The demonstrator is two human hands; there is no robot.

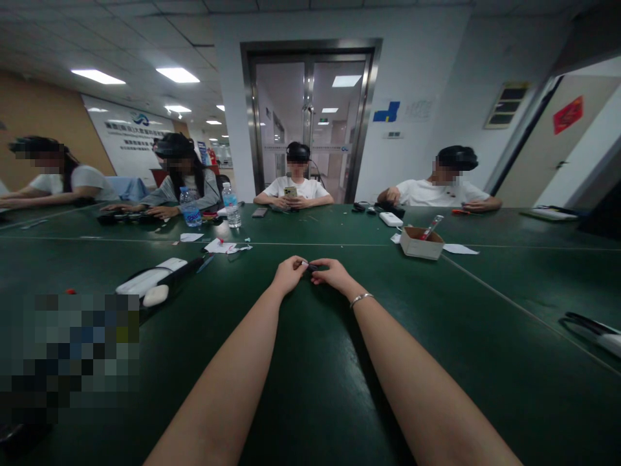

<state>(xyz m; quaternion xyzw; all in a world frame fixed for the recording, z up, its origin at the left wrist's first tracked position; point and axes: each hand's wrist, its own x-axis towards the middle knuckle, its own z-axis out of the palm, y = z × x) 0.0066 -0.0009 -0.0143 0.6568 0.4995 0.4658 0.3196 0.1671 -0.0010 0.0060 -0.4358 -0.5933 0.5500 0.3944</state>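
Both of my hands meet over the green table (310, 349), straight ahead of me. Between their fingertips is a small dark object (313, 266), too small and too covered by the fingers to name. My left hand (290, 274) pinches at its left end, where a small pale spot shows. From the other side, the fingers of my right hand (336, 274) close on the dark part. A silver bracelet (361, 299) circles my right wrist.
To the left lie a white power bank (151, 277) and a black cable. Farther off stand two water bottles (231, 206) near paper scraps (220, 246). Right of my hands is a small open box (421, 244) holding a red-and-clear tube. Several people wearing headsets sit across the table.
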